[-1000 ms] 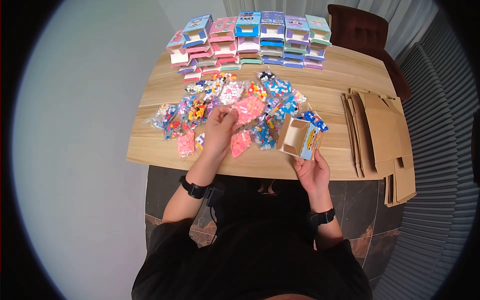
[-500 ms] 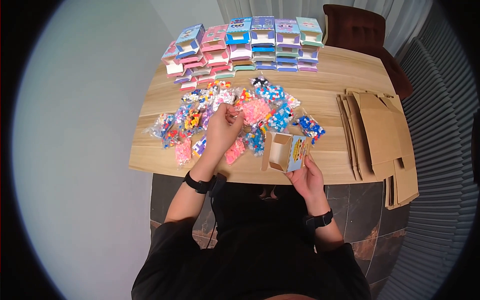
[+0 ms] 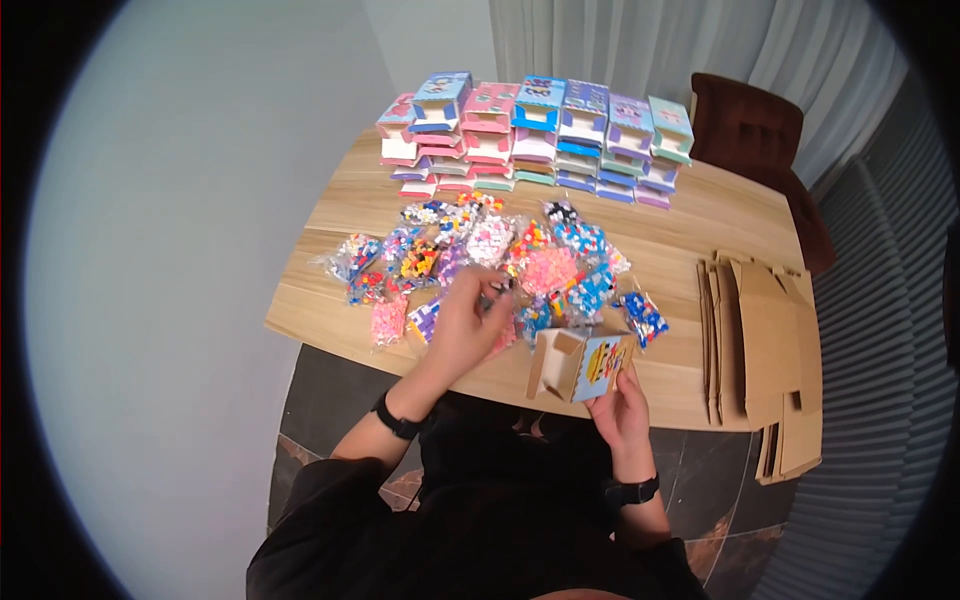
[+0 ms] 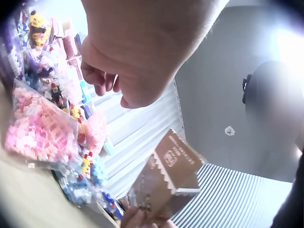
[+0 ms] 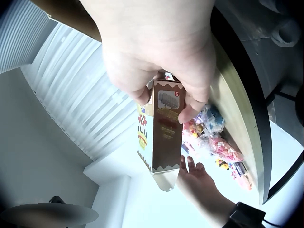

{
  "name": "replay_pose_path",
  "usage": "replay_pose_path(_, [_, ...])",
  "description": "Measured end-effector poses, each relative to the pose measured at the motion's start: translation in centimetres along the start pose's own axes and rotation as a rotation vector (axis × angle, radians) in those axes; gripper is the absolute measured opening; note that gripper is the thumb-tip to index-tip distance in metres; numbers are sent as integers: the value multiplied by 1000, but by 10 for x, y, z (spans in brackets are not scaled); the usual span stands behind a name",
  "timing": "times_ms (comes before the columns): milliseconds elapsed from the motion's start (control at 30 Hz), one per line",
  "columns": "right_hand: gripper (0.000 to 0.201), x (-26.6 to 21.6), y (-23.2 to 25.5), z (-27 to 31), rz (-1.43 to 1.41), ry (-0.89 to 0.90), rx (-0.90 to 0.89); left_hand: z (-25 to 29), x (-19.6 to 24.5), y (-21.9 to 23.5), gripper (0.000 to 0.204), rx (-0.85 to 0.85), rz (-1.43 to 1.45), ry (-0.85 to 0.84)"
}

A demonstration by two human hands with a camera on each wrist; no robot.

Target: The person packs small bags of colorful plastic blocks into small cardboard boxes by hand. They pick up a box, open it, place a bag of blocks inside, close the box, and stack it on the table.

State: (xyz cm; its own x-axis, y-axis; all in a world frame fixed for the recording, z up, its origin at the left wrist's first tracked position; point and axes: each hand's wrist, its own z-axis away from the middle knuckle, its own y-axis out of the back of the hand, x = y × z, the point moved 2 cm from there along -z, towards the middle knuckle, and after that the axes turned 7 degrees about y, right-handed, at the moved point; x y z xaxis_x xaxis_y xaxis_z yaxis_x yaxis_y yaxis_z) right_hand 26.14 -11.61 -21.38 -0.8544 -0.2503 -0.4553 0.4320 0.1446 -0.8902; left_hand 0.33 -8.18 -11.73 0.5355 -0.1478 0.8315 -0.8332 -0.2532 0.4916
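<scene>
My right hand (image 3: pixel 625 412) grips a small cardboard box (image 3: pixel 602 368) over the table's near edge. Its sides are light blue and brown with a printed picture, and its open end with a raised flap points left. In the right wrist view, thumb and fingers pinch the box's brown side panel (image 5: pixel 167 130) from both edges. My left hand (image 3: pixel 468 325) hovers left of the box, fingers loosely curled and nothing visible in them. Just beyond its fingertips, a clear bag of pink bricks (image 3: pixel 549 271) lies on a pile of similar bags. Another pink bag (image 4: pixel 42 126) shows in the left wrist view.
Bags of white bricks (image 3: pixel 490 241) and blue bricks (image 3: pixel 643 318) lie about the pile. Behind them stand stacked open boxes (image 3: pixel 540 115) in several columns. Flattened brown cartons (image 3: pixel 775 330) lean at the table's right side. A brown chair (image 3: pixel 745 130) stands beyond.
My left hand has let go of the pink bag, which now lies on the pile, and drawn back toward me. My right hand has brought the box left and nearer, its open end turned left.
</scene>
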Motion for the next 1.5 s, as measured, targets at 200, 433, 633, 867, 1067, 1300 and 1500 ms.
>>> replay_pose_path(200, [62,16,-8,1,486,46,-19,56,10,8,38,-430,130,-38])
replay_pose_path(433, [68,32,-39,-12,512,-6,-344,72,-21,65,40,-251,312,162])
replay_pose_path(633, [51,39,-14,-20,618,-76,-305,-26,-91,166,30,271,806,518])
replay_pose_path(867, [43,41,-13,-21,656,-86,-300,-176,-232,232,26,220,531,832])
replay_pose_path(1067, [41,41,-12,-19,739,-71,-330,-241,-305,220,21,209,379,1004])
replay_pose_path(1300, [39,40,-14,-20,753,-76,-327,-269,-304,203,17,195,129,914])
replay_pose_path(1500, [39,40,-10,-20,756,-86,-329,-281,-316,194,15,119,133,778])
